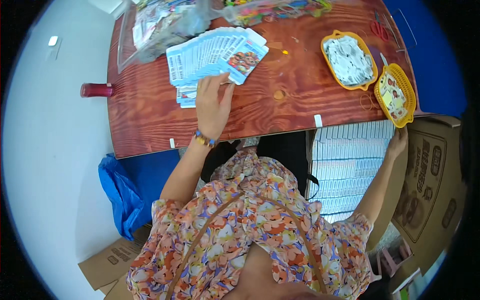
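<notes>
A floral blouse (250,200) fills the near side, a tan strap (196,232) curving down its left side. Blue plastic sheeting (120,195) hangs to the left, above a piece of brown cardboard (112,262). On the right, rows of slim white-and-blue boxes (345,170) stand packed in an open carton beside the worktop's front edge, with the printed brown side of a cardboard box (425,175) next to them.

The right hand (397,142) reaches past this carton, its fingertips at the near end of a yellow basket (409,92) holding small printed pieces; whether they grip the rim cannot be told. The left hand (212,107), with a beaded bracelet (204,139) at its wrist, lies loosely bent, thumb apart from the fingers, touching the lower edge of fanned flat blue-and-white packages (200,60). These spread over the left part of the reddish wooden worktop (280,112); the rightmost one shows a food picture.

A dark-red cylindrical container (97,90) is at the worktop's left edge. Farther right, a second yellow basket (374,72) holds a heap of small white packets (349,60). Beyond, red-handled scissors (380,31) lie near the right edge, and a clear plastic bag of colourful small items (275,12) lies at the far side.
</notes>
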A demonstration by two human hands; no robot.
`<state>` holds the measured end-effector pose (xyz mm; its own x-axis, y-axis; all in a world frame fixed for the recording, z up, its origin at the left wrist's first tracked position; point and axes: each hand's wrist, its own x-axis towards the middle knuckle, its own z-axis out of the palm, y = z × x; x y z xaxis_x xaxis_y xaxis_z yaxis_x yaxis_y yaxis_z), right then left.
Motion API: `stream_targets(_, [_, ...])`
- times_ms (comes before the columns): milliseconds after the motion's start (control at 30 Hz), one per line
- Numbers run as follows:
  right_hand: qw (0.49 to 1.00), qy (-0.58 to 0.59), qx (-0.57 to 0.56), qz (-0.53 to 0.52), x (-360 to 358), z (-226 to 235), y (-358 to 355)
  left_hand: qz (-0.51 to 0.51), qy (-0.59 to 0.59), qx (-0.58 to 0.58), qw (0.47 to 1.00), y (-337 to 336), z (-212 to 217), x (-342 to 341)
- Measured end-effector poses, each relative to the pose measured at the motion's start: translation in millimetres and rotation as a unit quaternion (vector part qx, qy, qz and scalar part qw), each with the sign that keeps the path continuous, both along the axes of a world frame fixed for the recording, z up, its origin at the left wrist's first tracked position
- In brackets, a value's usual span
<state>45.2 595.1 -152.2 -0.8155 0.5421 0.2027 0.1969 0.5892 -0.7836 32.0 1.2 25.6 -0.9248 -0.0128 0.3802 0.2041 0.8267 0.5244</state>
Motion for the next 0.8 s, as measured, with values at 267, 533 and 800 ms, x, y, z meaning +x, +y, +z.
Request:
stream_targets(267, [0.966, 0.222, -0.126, -0.031, -4, 141, -113, 0.111, -0.06, -0.173, 0.977, -1, -22, -55])
stream_targets(533, [0.981, 0.165, 0.049, -0.086, -21, 196, -174, 0.085, 0.105, -0.092, 0.987, -31, -52, -65])
stream_targets(800, [0.989, 0.143, 0.007, -0.043, -19, 129, -133, 0.094, 0.092, -0.019, 0.991, -64, -54, -68])
